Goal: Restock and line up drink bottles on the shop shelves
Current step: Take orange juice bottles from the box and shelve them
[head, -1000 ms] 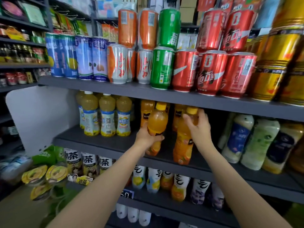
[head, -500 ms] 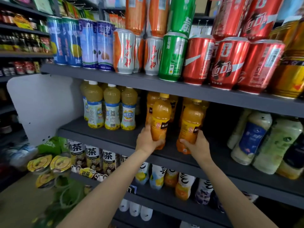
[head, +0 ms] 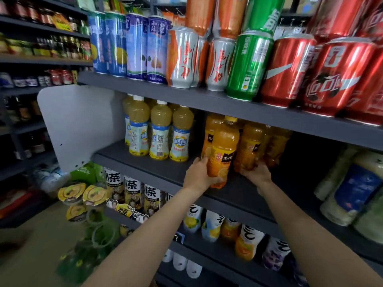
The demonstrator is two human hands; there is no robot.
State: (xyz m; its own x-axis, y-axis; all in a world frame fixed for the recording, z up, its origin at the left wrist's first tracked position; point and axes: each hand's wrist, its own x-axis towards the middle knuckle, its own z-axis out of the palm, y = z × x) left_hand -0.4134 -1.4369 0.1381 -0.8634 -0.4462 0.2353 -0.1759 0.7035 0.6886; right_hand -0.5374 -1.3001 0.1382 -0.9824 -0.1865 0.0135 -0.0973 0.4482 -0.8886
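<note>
Orange juice bottle (head: 222,151): clear plastic, yellow cap, dark label; upright, cap up, at front of middle shelf (head: 165,168). Left hand (head: 200,176) grips its base. Right hand (head: 256,174) grips second orange bottle (head: 247,146) beside it, upright. More orange bottles behind; pale juice bottles (head: 159,131) to left; cans (head: 248,63) on shelf above.

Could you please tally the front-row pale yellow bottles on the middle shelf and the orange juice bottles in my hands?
Pale yellow bottles, front row: 3
Orange juice bottles, one gripped by the left hand, one by the right hand: 2
Total: 5
</note>
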